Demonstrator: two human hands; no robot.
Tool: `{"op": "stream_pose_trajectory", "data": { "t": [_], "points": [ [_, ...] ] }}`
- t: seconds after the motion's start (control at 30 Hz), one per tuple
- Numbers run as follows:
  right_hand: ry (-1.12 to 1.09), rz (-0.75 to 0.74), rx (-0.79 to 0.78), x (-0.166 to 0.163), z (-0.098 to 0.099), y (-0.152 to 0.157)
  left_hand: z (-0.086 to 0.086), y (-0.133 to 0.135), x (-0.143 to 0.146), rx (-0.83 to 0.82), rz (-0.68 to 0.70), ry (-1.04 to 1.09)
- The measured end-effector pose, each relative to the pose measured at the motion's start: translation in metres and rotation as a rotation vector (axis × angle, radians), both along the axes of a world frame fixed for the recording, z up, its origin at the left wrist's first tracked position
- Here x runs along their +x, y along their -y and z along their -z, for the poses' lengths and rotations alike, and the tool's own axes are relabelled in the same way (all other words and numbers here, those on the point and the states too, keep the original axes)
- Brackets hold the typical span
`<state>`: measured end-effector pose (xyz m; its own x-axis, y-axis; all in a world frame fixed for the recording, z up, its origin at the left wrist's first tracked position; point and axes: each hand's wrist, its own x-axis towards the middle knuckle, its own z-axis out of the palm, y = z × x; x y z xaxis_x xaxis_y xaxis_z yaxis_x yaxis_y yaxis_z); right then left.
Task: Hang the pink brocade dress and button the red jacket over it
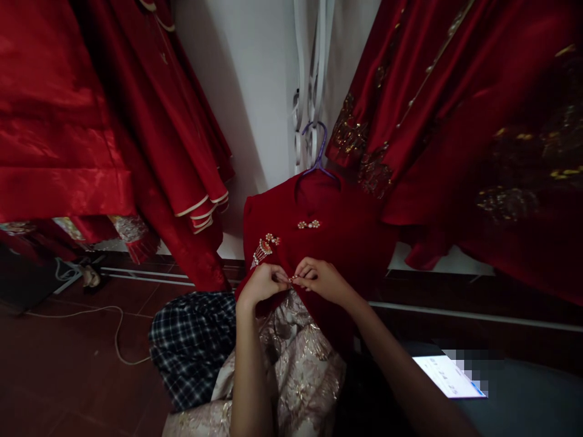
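Note:
A dark red top point(350, 255) hangs on a purple hanger point(319, 162) in front of me. Gold and pearl fasteners point(309, 224) join its front below the neck, and a beaded tassel ornament point(263, 249) sits on one side. Lower on the opening, the fingers of my left hand point(264, 285) and my right hand point(322, 283) meet in a pinch. Between them shows a small beaded clasp point(290, 280), gripped from both sides and partly hidden by the fingertips. A pale, gold-patterned skirt point(300, 364) spreads below.
Red garments hang at the left point(173, 133) and right point(410, 121). Behind stands a white wall point(246, 73) with a metal hook rail. Dark checked cloth point(195, 346) covers a knee. A lit phone point(449, 376) lies at lower right. A cable point(119, 328) crosses the tiled floor.

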<state>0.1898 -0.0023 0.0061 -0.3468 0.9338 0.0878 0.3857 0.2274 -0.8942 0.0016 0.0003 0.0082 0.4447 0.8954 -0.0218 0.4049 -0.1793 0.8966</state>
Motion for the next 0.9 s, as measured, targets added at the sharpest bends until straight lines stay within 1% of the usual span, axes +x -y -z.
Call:
{"op": "stream_pose_trajectory", "data": {
  "t": [0.17,0.37,0.53,0.63,0.73,0.8,0.83,0.9],
  "points": [
    [0.067,0.035,0.074,-0.003,0.002,0.000,0.004,-0.002,-0.001,0.069,-0.022,-0.022],
    [0.165,0.096,0.157,-0.007,0.000,0.000,0.009,-0.005,0.002,0.100,-0.059,-0.055],
    [0.237,0.088,0.218,-0.010,0.001,0.002,0.014,-0.007,0.003,0.157,-0.080,-0.118],
    [0.255,0.089,0.248,-0.012,0.002,0.004,0.016,-0.009,0.000,0.160,-0.070,-0.123],
    [0.261,0.089,0.265,-0.015,0.006,0.004,0.018,-0.010,-0.002,0.156,-0.057,-0.104],
    [0.262,0.094,0.268,-0.015,0.012,0.002,0.019,-0.010,-0.002,0.153,-0.072,-0.078],
    [0.256,0.086,0.250,-0.013,0.015,0.001,0.019,-0.010,-0.003,0.144,-0.082,-0.069],
    [0.245,0.023,0.160,-0.004,0.021,-0.002,0.020,-0.008,-0.004,0.107,-0.096,-0.080]
  ]
}}
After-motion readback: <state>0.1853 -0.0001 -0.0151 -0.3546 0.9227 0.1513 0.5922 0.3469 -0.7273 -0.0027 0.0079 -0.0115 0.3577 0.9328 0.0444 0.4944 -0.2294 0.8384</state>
